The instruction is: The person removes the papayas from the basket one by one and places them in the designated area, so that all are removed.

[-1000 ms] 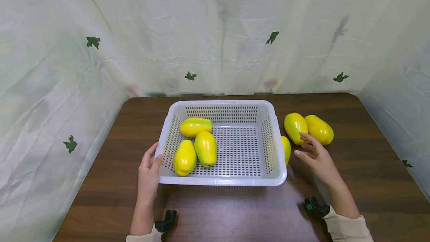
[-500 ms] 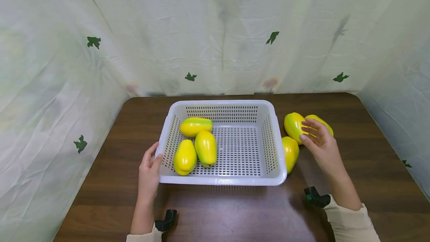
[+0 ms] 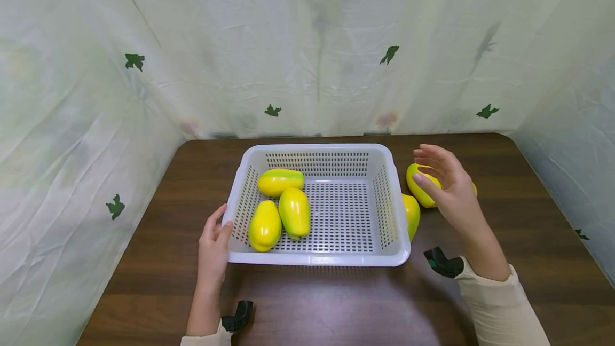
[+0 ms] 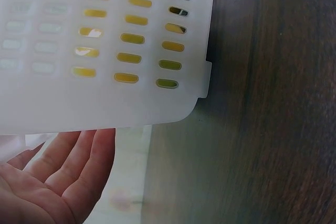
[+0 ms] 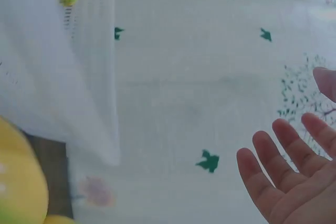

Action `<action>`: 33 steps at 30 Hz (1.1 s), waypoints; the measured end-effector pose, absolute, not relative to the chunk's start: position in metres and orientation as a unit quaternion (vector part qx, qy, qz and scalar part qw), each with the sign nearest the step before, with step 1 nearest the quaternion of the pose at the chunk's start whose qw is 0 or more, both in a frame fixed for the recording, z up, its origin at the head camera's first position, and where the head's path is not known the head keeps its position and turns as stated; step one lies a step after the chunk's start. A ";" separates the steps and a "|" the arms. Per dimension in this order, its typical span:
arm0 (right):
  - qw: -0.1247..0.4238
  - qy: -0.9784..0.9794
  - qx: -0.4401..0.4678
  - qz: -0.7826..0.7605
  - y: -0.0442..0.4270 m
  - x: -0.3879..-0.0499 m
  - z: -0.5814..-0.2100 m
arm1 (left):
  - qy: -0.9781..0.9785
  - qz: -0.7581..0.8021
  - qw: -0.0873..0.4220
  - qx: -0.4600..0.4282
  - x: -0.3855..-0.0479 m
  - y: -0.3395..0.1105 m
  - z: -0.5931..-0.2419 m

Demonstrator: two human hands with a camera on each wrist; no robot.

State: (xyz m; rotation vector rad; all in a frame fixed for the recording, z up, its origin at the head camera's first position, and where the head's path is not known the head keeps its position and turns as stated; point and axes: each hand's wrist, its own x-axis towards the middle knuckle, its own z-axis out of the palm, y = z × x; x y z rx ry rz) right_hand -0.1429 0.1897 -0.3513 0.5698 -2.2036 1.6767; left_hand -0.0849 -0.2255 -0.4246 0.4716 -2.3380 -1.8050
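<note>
A white perforated basket [image 3: 336,258] stands mid-table with three glossy yellow-green, papaya-like fruits [image 3: 294,212] in its left half. My left hand [image 3: 213,252] holds the basket's left rim, thumb on top. In the left wrist view its fingers [image 4: 86,169] reach under the rim. My right hand [image 3: 449,188] is raised, holding nothing, its fingers spread and slightly bent. Below it lie a yellow fruit [image 3: 422,190] and another fruit [image 3: 475,189], mostly hidden by the hand. One more fruit [image 3: 411,217] lies against the basket's right side, partly hidden by the rim.
The dark wooden table [image 3: 326,303] has a rounded far right corner. A pale curtain [image 3: 307,68] with green leaf prints hangs behind it and along both sides. Each wrist wears a black camera mount [image 3: 237,316].
My right hand has risen and moved toward the back left, away from the fruits. The fruit beside the basket rolled a little outward, then partly back. My left hand and the basket stayed put.
</note>
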 end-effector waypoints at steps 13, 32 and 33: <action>0.112 -0.776 0.249 0.569 0.149 -0.169 -0.337 | -0.779 -0.602 0.078 0.156 -0.086 -0.227 -0.427; -0.011 -0.788 0.294 0.541 0.075 -0.198 -0.337 | -0.776 -0.608 0.077 0.153 -0.086 -0.227 -0.427; -0.016 -0.789 0.297 0.537 0.072 -0.202 -0.341 | -0.776 -0.608 0.077 0.152 -0.086 -0.227 -0.427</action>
